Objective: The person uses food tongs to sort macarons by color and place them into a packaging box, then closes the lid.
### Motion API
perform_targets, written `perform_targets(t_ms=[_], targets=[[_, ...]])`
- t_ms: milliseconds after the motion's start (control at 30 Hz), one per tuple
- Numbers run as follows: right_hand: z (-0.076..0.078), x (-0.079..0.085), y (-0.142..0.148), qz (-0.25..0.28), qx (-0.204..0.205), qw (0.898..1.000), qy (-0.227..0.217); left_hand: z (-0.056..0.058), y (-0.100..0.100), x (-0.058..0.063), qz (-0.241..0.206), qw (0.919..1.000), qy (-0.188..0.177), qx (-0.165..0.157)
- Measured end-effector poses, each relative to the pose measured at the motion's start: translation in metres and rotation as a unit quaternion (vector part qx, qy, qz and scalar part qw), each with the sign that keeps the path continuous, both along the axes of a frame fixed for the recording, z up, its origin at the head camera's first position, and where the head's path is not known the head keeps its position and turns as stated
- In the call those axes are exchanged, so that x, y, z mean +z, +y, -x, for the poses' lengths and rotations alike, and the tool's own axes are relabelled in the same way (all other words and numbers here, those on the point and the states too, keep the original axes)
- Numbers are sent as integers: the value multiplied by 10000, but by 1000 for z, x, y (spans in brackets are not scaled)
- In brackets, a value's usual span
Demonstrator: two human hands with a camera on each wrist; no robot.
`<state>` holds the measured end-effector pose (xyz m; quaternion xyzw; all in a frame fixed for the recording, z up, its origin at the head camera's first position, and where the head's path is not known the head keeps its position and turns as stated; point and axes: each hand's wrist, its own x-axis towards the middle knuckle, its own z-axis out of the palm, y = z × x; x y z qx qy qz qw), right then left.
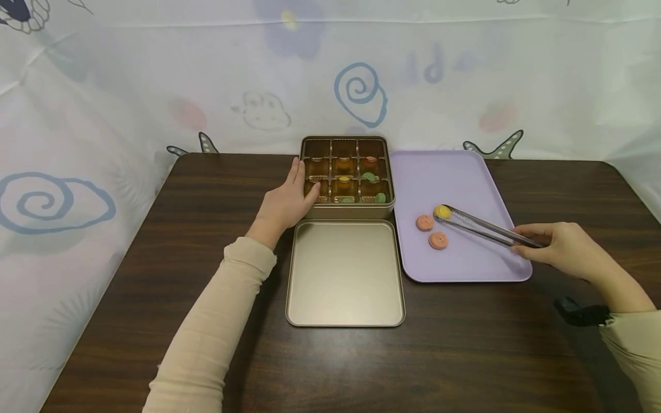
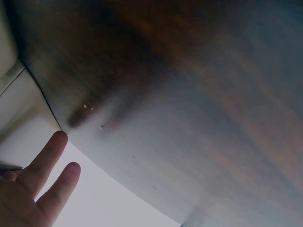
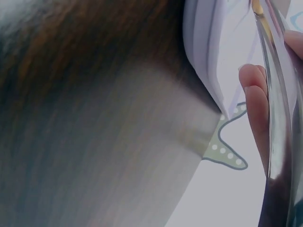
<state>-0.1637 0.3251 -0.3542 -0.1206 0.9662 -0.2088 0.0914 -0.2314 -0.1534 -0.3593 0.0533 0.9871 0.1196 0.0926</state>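
My left hand [image 1: 286,198] rests along the left side of a gold tin [image 1: 348,213], its fingers straight and thumb at the near corner. A divider splits the tin into several compartments; some hold green, yellow and pink-red pieces. On the right, my right hand [image 1: 568,249] holds metal tongs [image 1: 482,228] between thumb and fingers. The tongs' tips are around a yellow round piece [image 1: 442,211] over the lilac tray [image 1: 434,172]. Two pink round cookies, one farther [image 1: 425,222] and one nearer [image 1: 438,240], lie on the tray beside it. Fingers grip the tongs' arms [image 3: 279,118] in the right wrist view.
A flat gold lid [image 1: 345,275] lies in front of the tin, left of the tray. All stand on a dark wooden table [image 1: 206,229]. A patterned white cloth [image 1: 289,74] hangs behind the table's far edge. A black band [image 1: 580,314] sits near my right wrist.
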Motion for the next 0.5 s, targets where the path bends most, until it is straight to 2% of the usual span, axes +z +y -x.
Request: perform_targets(t_ms=[333,500], targets=[[6,9,-9,303,-314,9951,889,0,1,1,24,10000,-41,-28],[13,16,-21,458,-604,9913,1071,0,0,2,37,10000,-56,-15]])
